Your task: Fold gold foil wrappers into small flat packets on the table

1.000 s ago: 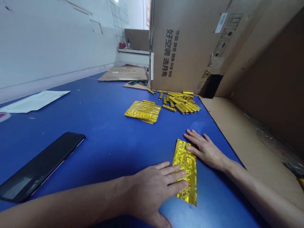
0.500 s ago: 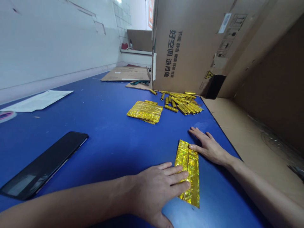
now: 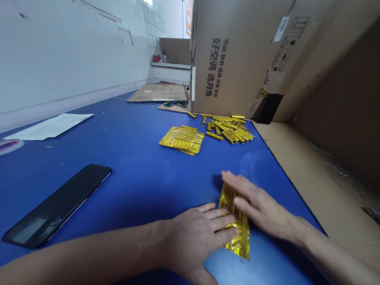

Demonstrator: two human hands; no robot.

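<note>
We've got our left hand (image 3: pixel 197 237) spread flat on a folded gold holographic foil pouch (image 3: pixel 242 239), right hand (image 3: pixel 261 206) spread over it, no pinch, on the blue counter (image 3: pixel 133 190).

bare left hand (image 3: pixel 197 237), bare right hand (image 3: pixel 261 208), long slim fingers (image 3: pixel 252 198), bare forearms (image 3: pixel 103 247)

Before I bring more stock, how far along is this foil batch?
Done, it seems: the pile of narrow folded gold foil sticks. In hand: one foil packet, apparently mid-fold, under the left hand and right hand. Left: the flat stack of gold foil packets.
</note>
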